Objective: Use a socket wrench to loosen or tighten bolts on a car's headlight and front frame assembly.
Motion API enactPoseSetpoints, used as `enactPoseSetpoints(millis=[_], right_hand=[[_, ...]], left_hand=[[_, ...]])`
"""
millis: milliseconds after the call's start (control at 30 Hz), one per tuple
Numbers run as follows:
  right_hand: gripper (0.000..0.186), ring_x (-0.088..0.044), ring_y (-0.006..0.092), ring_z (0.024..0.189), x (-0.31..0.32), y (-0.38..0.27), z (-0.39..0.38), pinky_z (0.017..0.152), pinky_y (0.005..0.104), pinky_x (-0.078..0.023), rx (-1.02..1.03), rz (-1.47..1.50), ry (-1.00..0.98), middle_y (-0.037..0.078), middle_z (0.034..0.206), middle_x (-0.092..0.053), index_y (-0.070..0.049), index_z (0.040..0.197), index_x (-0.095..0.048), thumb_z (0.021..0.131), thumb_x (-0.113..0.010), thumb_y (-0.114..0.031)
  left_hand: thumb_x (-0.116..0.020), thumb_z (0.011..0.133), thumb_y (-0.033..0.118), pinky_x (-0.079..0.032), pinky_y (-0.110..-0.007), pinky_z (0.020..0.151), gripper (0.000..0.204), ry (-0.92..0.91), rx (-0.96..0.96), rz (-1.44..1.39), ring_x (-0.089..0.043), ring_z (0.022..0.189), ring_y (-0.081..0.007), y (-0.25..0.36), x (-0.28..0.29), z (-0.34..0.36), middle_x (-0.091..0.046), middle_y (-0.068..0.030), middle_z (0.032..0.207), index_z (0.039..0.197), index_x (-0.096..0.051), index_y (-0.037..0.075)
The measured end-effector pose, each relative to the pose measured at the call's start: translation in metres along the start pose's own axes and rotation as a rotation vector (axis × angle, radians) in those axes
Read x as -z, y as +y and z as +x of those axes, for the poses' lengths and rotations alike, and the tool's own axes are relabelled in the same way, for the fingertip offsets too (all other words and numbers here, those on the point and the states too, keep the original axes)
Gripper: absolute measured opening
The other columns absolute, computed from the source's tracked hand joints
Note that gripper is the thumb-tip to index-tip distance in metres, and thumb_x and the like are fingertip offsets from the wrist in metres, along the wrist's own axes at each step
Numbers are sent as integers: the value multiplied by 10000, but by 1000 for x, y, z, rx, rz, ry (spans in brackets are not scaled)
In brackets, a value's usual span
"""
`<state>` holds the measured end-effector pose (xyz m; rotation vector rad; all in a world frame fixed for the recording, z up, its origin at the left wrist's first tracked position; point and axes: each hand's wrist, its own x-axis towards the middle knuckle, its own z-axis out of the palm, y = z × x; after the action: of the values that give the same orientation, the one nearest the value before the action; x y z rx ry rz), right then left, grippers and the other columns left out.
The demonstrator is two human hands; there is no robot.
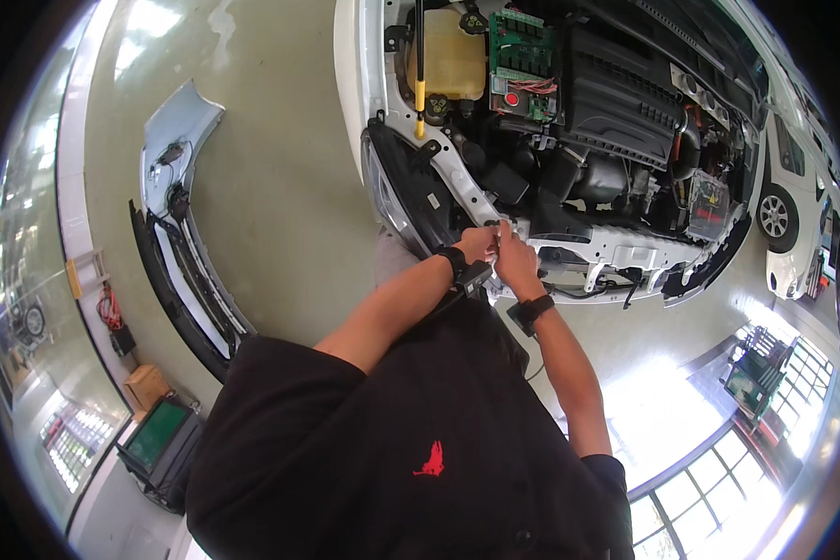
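In the head view, the open engine bay point(569, 103) is filled by a yellowish reservoir point(448, 58), a green circuit board point(523, 61) and a black engine cover point(616, 93). The white front crossmember point(625, 247) is gripped by the left hand point(479, 245) and right hand point(515, 259), fingers curled, at the bay's front edge

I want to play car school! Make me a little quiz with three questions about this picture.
1. True or false: the bumper lies on the floor, apart from the car.
2. Where do the left hand and right hand meet?
A. on a wheel
B. at the white front crossbar
C. on the yellow tank
3. Fill in: each wrist wears a black ____.

Key
1. True: it lies on the floor to the person's left.
2. B: both hands sit close together at the crossbar's edge; what they grip is too small to tell.
3. Band, like a watch.
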<state>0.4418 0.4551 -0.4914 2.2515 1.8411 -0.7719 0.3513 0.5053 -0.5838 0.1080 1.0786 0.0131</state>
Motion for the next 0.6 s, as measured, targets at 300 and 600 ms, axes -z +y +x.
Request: enactPoseSetpoints(millis=[300, 600], right_hand=[[657, -607, 350, 821, -11, 10, 9, 732, 390, -473, -419, 807, -168, 210, 956, -608, 18, 1278, -268, 740, -592, -175], [653, -599, 310, 718, 3, 7, 1, 627, 396, -467, -50, 112, -109, 182, 909, -604, -31, 1298, -291, 725, -589, -130]], left_hand=[[-539, 850, 209, -367, -321, 489, 269, 223, -250, -138, -505, 547, -188, -17, -15, 10, -574, -85, 689, 694, -557, -9], [-502, 867, 151, -390, -262, 498, 215, 115, -158, -230, -455, 483, -139, -17, -16, -4, -471, -32, 578, 677, -503, 49]])
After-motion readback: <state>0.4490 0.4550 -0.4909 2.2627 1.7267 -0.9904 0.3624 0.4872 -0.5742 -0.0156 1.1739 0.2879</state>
